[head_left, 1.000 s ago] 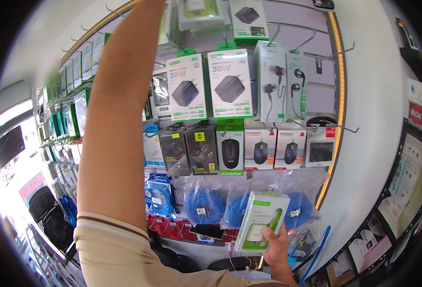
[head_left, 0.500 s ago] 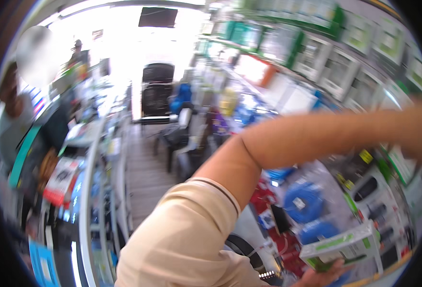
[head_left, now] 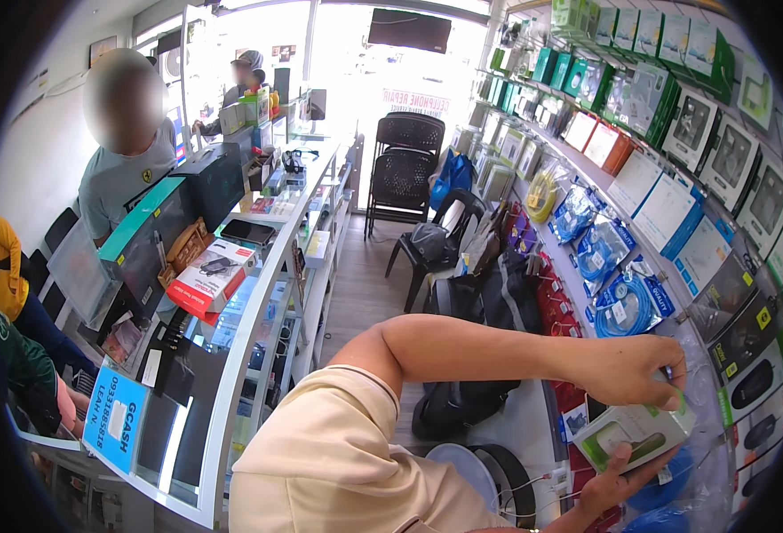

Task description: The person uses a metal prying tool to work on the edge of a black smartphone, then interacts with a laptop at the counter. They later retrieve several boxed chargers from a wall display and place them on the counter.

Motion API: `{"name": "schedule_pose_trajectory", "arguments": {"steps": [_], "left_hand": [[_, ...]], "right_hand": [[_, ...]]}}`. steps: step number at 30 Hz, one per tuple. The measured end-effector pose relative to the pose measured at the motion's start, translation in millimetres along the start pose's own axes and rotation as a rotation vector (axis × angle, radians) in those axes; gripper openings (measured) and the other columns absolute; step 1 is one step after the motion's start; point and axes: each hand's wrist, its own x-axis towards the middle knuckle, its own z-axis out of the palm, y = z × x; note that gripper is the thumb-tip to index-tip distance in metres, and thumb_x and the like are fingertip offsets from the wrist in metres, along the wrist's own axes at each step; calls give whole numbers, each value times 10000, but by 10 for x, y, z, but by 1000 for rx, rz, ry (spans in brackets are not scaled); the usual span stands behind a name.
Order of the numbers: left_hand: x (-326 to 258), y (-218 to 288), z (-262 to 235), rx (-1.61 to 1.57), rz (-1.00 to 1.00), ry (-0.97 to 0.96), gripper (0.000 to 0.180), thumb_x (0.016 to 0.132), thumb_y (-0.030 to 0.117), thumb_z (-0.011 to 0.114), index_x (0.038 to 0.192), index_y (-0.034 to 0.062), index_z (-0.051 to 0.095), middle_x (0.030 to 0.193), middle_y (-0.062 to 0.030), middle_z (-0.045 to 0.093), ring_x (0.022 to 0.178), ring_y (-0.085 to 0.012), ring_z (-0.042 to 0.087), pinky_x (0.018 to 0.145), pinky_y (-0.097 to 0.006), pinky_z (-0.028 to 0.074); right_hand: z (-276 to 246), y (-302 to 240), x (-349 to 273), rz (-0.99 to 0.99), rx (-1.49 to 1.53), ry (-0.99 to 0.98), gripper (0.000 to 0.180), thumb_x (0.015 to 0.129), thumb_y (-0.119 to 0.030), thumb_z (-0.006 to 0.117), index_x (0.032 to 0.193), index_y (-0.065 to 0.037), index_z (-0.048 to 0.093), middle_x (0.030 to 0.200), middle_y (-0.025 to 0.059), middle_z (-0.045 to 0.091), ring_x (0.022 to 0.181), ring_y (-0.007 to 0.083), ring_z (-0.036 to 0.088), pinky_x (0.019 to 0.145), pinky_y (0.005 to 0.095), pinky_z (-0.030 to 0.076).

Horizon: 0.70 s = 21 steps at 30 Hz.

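Note:
A white and green box (head_left: 597, 437) with a pictured device on its front rests tilted in my right hand (head_left: 612, 490), low at the right. The thumb lies across its front and the fingers support it from below. My left arm reaches across from the beige sleeve, and my left hand (head_left: 642, 369) is at the box's top edge with its fingers curled together. Something small and dark shows between those fingertips, too small to name. Blue coiled cables in clear packs (head_left: 627, 306) hang just beyond the left hand.
Boxed accessories (head_left: 729, 151) line the right wall. Black chairs (head_left: 406, 164) and dark bags (head_left: 507, 298) stand along the aisle (head_left: 365, 280). At the left is a glass counter (head_left: 262, 306) with a red and white box (head_left: 214, 277). A person in grey (head_left: 125, 178) stands behind it; others are nearby.
My left hand has come back from the right-hand wall display to the top of the box. The box has turned in my right hand. The view has swung left.

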Motion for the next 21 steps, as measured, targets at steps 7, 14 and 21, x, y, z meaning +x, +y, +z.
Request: {"name": "schedule_pose_trajectory", "arguments": {"steps": [7,14,21], "left_hand": [[308,236,62,-5,329,140,300,917,230,736,1104,5,666,1172,-199,629,1158,-352,611,1021,-428,478],[544,323,-513,-373,199,-132,285,946,176,731,1179,19,683,1369,-115,590,1288,-208,544,1090,-370,433],[1635,1128,-725,-706,480,-21,273,1023,220,662,1177,-2,703,1138,-73,719,1019,-172,679,902,-329,549]], "right_hand": [[-155,-1002,940,-520,-450,-38,690,1037,-317,682,1577,-17,374,1556,236,470,1425,389,472,1178,521,380],[53,-1397,1630,-872,-415,-172,617,835,-166,884,1375,-121,589,1262,201,669,1178,422,647,974,499,536],[-18,-2176,2746,-992,-559,38,583,877,-209,870,1395,-121,617,1301,129,680,1158,318,668,970,409,550]]}}
